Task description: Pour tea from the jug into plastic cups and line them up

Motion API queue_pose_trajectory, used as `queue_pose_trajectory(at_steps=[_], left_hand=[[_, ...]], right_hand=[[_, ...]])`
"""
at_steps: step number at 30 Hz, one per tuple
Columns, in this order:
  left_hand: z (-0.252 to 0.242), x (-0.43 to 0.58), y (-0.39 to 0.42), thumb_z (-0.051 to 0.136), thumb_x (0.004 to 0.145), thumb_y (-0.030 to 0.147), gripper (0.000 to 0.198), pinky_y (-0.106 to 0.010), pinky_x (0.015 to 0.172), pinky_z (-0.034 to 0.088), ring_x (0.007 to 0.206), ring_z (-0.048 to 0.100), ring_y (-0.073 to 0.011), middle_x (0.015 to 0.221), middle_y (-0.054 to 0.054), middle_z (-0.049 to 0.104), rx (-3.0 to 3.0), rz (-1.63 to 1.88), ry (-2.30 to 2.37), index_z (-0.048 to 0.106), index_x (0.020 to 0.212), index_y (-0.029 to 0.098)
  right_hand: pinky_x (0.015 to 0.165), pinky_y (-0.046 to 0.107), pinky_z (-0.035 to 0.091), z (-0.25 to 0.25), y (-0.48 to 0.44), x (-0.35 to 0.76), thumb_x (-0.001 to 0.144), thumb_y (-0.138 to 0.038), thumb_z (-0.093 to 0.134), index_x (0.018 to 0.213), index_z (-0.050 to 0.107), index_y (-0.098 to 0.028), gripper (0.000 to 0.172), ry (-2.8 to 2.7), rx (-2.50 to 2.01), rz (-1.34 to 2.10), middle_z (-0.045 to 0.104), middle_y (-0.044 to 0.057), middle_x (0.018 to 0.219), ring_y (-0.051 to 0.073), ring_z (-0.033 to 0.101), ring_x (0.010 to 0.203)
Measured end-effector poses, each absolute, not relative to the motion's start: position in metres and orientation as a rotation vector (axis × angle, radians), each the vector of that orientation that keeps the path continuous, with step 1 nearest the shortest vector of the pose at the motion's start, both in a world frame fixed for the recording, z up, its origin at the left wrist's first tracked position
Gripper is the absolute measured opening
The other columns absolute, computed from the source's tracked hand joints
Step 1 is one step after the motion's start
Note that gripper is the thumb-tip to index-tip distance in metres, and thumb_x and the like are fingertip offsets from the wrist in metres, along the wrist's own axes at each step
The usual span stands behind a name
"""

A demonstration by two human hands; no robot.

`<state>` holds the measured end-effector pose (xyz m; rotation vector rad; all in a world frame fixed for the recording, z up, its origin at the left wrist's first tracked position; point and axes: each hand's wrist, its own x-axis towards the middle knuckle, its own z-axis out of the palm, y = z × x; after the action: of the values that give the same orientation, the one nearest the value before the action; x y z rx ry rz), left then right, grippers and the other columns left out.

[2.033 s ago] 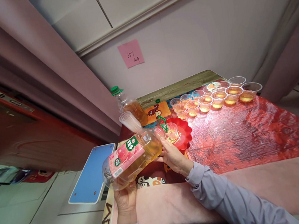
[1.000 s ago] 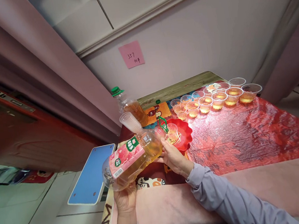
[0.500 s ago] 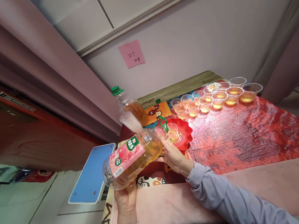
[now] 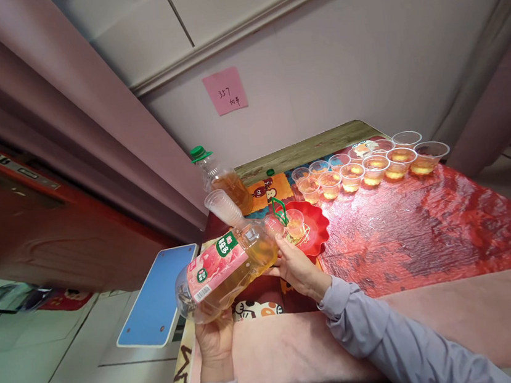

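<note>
A large juice bottle point(image 4: 221, 267) with a pink label lies tilted in both hands, its neck pointing right and slightly up from the base. My left hand point(image 4: 215, 339) grips the base from below, its fingers mostly hidden behind the bottle. My right hand point(image 4: 296, 268) holds the neck end, thumb on top. Just beyond the mouth, a clear plastic cup point(image 4: 295, 224) stands on a red scalloped plate point(image 4: 319, 227); some liquid seems to be in it. The bottle's green handle point(image 4: 279, 211) sticks up near the neck. Whether liquid is flowing I cannot tell.
Two rows of clear cups point(image 4: 352, 177) with amber drink stand along the table's back. A second juice bottle point(image 4: 227, 189) with a green cap and a stack of cups point(image 4: 222, 206) are at left. A green cap point(image 4: 270, 172) lies behind. A blue stool point(image 4: 157, 300) stands left.
</note>
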<state>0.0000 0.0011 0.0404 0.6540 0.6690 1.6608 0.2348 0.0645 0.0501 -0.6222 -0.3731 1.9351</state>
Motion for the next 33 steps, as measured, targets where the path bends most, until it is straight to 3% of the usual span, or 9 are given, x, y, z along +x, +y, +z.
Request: queue_pose_trajectory(at_steps=[3,14,21,27,30,33], left_hand=[[0.029,-0.007,0.004,0.082,0.094,0.029,0.086,-0.04,0.11,0.063,0.139,0.07,-0.0303,0.165,-0.007,0.059,0.633,1.695,0.58,0.045,0.171,0.041],[0.022,-0.006,0.004,0.077,0.096,0.033,0.08,-0.038,0.112,0.061,0.134,0.073,-0.0275,0.156,-0.01,0.067,0.533,1.764,0.662,0.047,0.171,0.027],[0.036,0.006,0.003,0.084,0.09,0.033,0.078,-0.038,0.11,0.062,0.134,0.073,-0.0282,0.158,-0.006,0.067,0.591,1.758,0.753,0.058,0.163,0.033],[0.043,0.019,-0.001,0.096,0.078,0.044,0.078,-0.047,0.101,0.068,0.125,0.078,-0.0341,0.152,-0.01,0.073,0.67,1.702,0.911,0.07,0.151,0.033],[0.042,0.026,-0.001,0.089,0.084,0.052,0.073,-0.047,0.1,0.068,0.129,0.075,-0.0352,0.154,-0.012,0.071,0.641,1.688,0.968,0.07,0.151,0.031],[0.04,0.032,-0.003,0.072,0.095,0.068,0.068,-0.049,0.105,0.064,0.141,0.068,-0.0351,0.16,-0.011,0.067,0.565,1.769,1.008,0.069,0.153,0.032]], right_hand=[[0.09,0.048,0.071,0.05,0.064,0.235,0.096,-0.063,0.079,0.13,0.065,-0.028,0.051,-0.371,-0.625,1.935,0.077,0.009,0.137,0.028,0.081,0.111],[0.089,0.043,0.072,0.053,0.065,0.236,0.108,-0.056,0.066,0.129,0.067,-0.027,0.035,-0.353,-0.658,1.947,0.08,0.007,0.134,0.022,0.082,0.105],[0.087,0.038,0.072,0.054,0.062,0.237,0.097,-0.066,0.077,0.127,0.068,-0.03,0.047,-0.444,-0.632,1.909,0.082,0.003,0.131,0.021,0.082,0.106],[0.083,0.038,0.071,0.061,0.061,0.244,0.094,-0.07,0.077,0.135,0.067,-0.032,0.057,-0.568,-0.696,1.789,0.079,0.005,0.137,0.024,0.082,0.107],[0.084,0.036,0.071,0.069,0.058,0.249,0.092,-0.068,0.078,0.144,0.066,-0.034,0.063,-0.626,-0.75,1.725,0.075,0.005,0.146,0.026,0.08,0.118],[0.072,0.03,0.067,0.08,0.052,0.253,0.091,-0.066,0.08,0.152,0.064,-0.037,0.07,-0.684,-0.83,1.69,0.077,0.004,0.14,0.026,0.078,0.119]])
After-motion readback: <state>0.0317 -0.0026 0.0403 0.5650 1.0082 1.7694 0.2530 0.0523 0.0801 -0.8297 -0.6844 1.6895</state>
